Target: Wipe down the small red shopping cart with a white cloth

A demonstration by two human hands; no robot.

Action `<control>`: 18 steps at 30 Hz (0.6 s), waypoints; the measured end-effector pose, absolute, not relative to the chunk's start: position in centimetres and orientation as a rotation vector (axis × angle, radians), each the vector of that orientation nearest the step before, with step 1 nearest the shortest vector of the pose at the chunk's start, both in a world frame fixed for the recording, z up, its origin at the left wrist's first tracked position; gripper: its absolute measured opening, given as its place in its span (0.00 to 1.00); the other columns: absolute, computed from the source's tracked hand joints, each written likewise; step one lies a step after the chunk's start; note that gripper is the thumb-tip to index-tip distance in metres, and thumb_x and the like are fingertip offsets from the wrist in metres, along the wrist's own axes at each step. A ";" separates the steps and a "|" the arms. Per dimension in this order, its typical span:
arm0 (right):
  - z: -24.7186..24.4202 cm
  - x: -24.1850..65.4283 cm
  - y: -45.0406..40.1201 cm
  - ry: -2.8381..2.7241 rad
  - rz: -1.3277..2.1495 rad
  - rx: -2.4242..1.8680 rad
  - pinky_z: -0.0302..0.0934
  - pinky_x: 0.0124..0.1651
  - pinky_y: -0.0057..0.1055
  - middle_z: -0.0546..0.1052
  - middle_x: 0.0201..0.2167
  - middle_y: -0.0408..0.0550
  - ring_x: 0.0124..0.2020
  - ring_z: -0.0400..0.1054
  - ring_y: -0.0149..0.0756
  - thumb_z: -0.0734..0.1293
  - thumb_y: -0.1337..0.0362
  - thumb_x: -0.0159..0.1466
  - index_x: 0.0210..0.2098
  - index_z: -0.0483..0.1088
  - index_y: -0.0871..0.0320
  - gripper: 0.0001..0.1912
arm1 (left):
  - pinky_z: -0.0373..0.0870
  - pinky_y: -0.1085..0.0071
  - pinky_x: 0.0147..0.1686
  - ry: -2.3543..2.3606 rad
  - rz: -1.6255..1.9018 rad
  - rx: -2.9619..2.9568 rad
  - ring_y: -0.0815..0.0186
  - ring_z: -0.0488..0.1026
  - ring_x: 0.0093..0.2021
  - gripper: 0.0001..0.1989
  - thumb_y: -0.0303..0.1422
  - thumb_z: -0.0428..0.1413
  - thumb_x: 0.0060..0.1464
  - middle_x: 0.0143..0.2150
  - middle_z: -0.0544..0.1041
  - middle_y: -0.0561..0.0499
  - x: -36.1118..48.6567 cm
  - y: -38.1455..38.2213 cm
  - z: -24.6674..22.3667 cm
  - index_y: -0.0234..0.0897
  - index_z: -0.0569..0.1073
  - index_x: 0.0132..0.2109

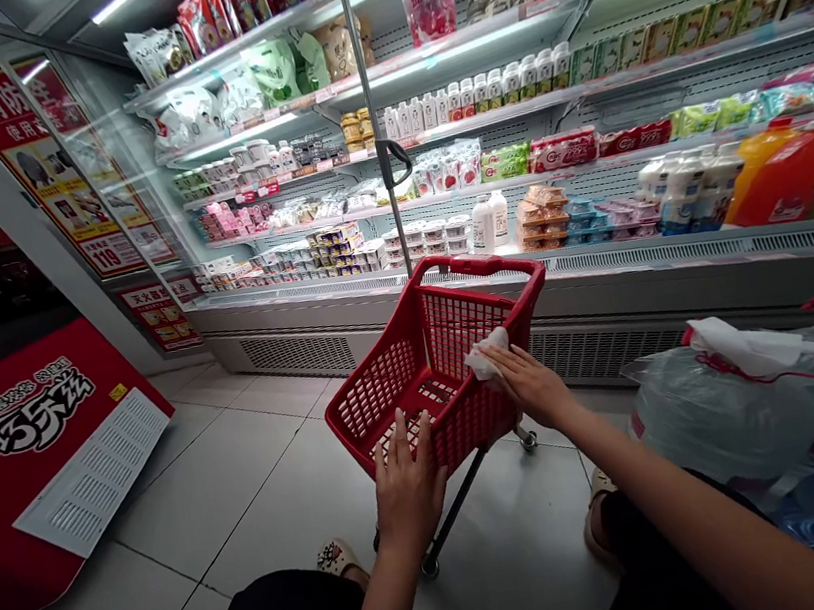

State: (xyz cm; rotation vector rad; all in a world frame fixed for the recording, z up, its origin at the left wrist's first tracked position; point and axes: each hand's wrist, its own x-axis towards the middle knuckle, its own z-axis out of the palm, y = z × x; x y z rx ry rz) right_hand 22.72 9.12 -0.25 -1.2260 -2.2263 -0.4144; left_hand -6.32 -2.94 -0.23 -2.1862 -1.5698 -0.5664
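Note:
A red plastic shopping basket [481, 426] on a wheeled metal frame [457, 508] stands on the floor between my feet. Lattice walls surround its inside, and a loop handle [481, 264] rises at the far end. My right hand [531, 380] holds a crumpled white wipe [487, 350] against the basket's right rim. Over the near side of the basket, my left hand [408, 482] has its fingers stretched out and holds nothing. Whether its palm touches the rim, I cannot tell.
Behind the basket is a lit refrigerated display case [305, 334] with stocked shelves and a glass door with a dark handle [398, 162]. A red freezer [51, 466] stands at the left. Large plastic water bottles [732, 411] are beside my right leg. Pale floor tiles [250, 479] lie underneath.

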 end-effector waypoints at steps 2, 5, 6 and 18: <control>0.0 23.3 10.0 -2.210 -0.406 -1.252 0.47 0.76 0.47 0.58 0.74 0.45 0.74 0.53 0.38 0.48 0.59 0.78 0.77 0.43 0.50 0.29 | 0.61 0.44 0.67 -1.563 -0.577 -2.199 0.46 0.68 0.68 0.45 0.35 0.58 0.65 0.79 0.45 0.37 -5.7 -3.4 -0.4 0.46 0.42 0.79; 0.0 22.9 10.7 -2.154 -0.351 -1.287 0.49 0.75 0.50 0.60 0.74 0.47 0.74 0.52 0.40 0.48 0.58 0.78 0.77 0.47 0.53 0.29 | 0.62 0.46 0.67 -1.556 -0.597 -2.220 0.47 0.67 0.68 0.45 0.35 0.58 0.64 0.79 0.44 0.36 -4.6 -3.9 -0.6 0.45 0.42 0.79; -0.1 22.5 10.7 -2.133 -0.330 -1.295 0.50 0.75 0.51 0.60 0.74 0.49 0.75 0.52 0.41 0.48 0.58 0.78 0.77 0.48 0.55 0.29 | 0.62 0.47 0.67 -1.555 -0.608 -2.227 0.47 0.66 0.69 0.45 0.34 0.58 0.64 0.80 0.44 0.37 -4.2 -4.0 -0.6 0.45 0.42 0.79; -1.7 16.0 3.1 -2.337 -0.143 -0.956 0.50 0.76 0.48 0.59 0.74 0.46 0.76 0.48 0.37 0.51 0.61 0.79 0.78 0.41 0.52 0.30 | 0.66 0.51 0.66 -1.481 -0.799 -2.435 0.49 0.52 0.76 0.44 0.40 0.54 0.68 0.80 0.38 0.38 -4.9 -3.6 -0.7 0.42 0.36 0.79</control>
